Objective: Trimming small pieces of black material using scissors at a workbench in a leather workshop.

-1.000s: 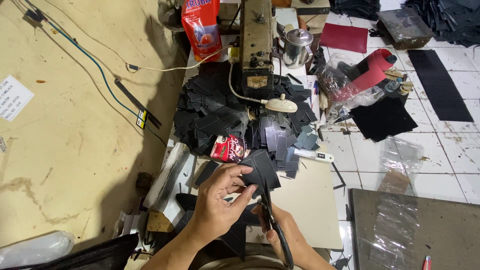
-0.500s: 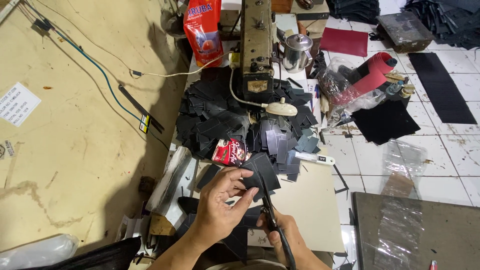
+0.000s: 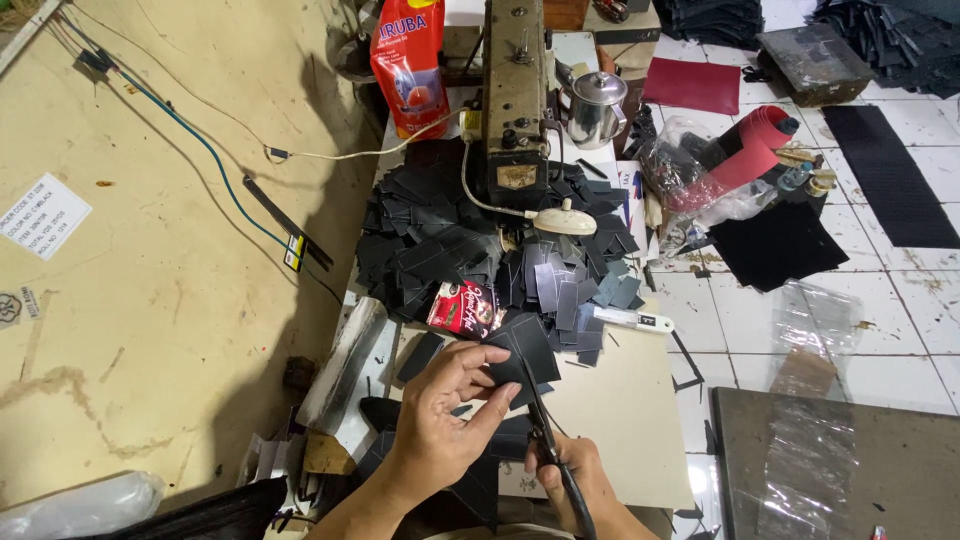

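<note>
A black leather piece [image 3: 522, 352] is pinched between the thumb and fingers of the left hand [image 3: 452, 412], low at the near edge of the pale worktable [image 3: 632, 410]. The right hand [image 3: 577, 482] is closed around black-handled scissors [image 3: 545, 440], whose blades are set against the piece's lower edge. Compared with half a second ago, little has changed: both grips are kept, and the piece is held in the same spot.

Just beyond the piece, a small red packet [image 3: 464, 308] is seen lying at the foot of a heap of black cut pieces [image 3: 470, 235]. A tall red pouch [image 3: 408, 65] is stood at the far left of the table, beside an old sewing machine [image 3: 515, 95]. A white rectangular label [image 3: 40, 215] is stuck to the tan board on the left.

A white utility knife [image 3: 632, 320] is laid to the right of the heap. A metal jug [image 3: 595, 108], a red roll [image 3: 745, 155] and clear plastic bags [image 3: 815, 330] are found further right, over the white tiled floor.
</note>
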